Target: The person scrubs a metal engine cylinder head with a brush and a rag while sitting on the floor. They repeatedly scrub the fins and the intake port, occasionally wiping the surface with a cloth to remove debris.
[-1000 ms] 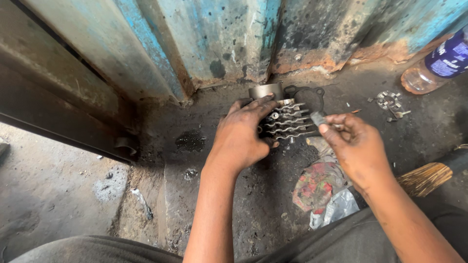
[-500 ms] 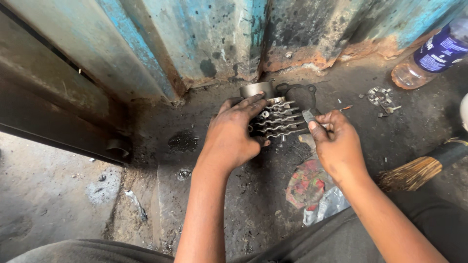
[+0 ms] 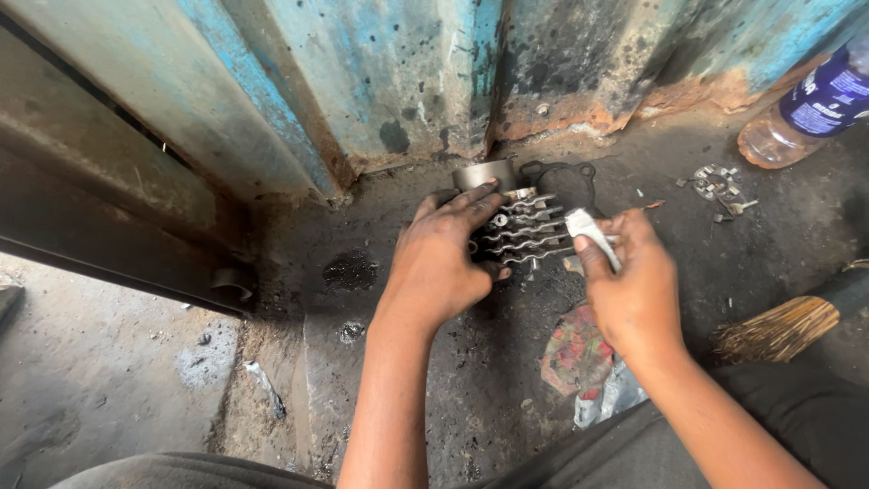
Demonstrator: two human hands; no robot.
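A finned metal engine cylinder lies on the dirty floor against a blue, rusty metal wall. My left hand presses down on its left side, fingers spread over the fins and the round sleeve. My right hand is at the cylinder's right side and pinches a small grey-white strip between thumb and fingers, its end touching the fins. A thin black gasket lies just behind the cylinder.
A plastic bottle lies at the far right by the wall. Small metal parts are scattered near it. A straw broom is at the right. A red rag and crumpled plastic lie under my right wrist.
My right hand has shifted slightly down along the fins and turned the strip so that it shows. My left hand stays on the cylinder. The view has tilted a little.
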